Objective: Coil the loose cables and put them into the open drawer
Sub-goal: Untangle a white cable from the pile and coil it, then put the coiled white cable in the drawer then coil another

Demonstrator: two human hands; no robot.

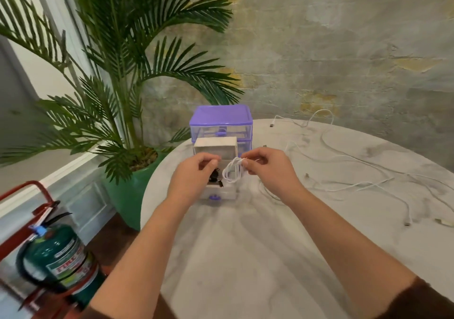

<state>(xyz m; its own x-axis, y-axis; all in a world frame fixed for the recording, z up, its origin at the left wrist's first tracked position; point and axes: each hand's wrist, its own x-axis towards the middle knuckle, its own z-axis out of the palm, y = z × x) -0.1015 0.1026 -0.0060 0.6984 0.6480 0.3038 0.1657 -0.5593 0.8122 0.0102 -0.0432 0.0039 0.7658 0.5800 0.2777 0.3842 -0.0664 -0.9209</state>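
Hanging from the pinched fingertips of the right hand (266, 169), a small coil of thin white cable (233, 171) dangles directly over the pulled-out clear plastic drawer (217, 192) with the purple knob. The coil's long axis runs downward, so the drawer's open mouth lies straight beneath the grip; I'd say a short lowering is all that move needs. The left hand (194, 175) hovers on the drawer's other side, fingers curled near something black (215, 177) already inside, though I cannot tell whether it actually holds that or only touches it. The right hand is plainly the one nearer the coil.

Behind the drawer stands its purple-topped clear cabinet (221, 119), close enough to limit room rearward. To the drawer's right, several loose white cables (356, 171) sprawl across the round marbled grey table (245, 245), well apart from the drawer, some ends nearing the table's far edge. Left of the drawer the table edge falls away towards a potted palm in a green tub (122, 186).
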